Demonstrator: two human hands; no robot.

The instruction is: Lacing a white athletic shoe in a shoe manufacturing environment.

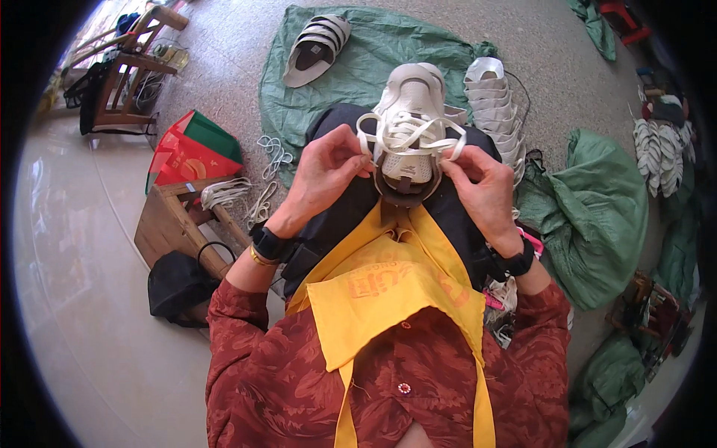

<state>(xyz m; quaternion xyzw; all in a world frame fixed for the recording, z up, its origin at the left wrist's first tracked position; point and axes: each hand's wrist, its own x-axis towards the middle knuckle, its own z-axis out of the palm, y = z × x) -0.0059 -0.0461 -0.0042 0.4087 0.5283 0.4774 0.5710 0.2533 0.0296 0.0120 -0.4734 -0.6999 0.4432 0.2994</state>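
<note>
A white sneaker (pixel 409 97) rests between my knees, its toe pointing away from me and its opening toward me. White shoelaces (pixel 409 134) cross over its tongue and loop out to both sides. On the shoe's left, my left hand (pixel 332 166) pinches a lace near the collar between thumb and fingers. Opposite it, my right hand (pixel 478 183) grips the lace on the right side with thumb and forefinger. Both hands stay close to the shoe's opening. A yellow apron (pixel 396 291) covers my front.
A green woven sheet (pixel 426 41) lies ahead with strappy shoe uppers (pixel 320 48) on it. Stacked white uppers (pixel 494 112) stand at its right. Left are a wooden stool (pixel 168 224), loose laces (pixel 275 158), a red-green bag (pixel 196 153) and a black bag (pixel 179 287). Right lies a green sack (pixel 590 224).
</note>
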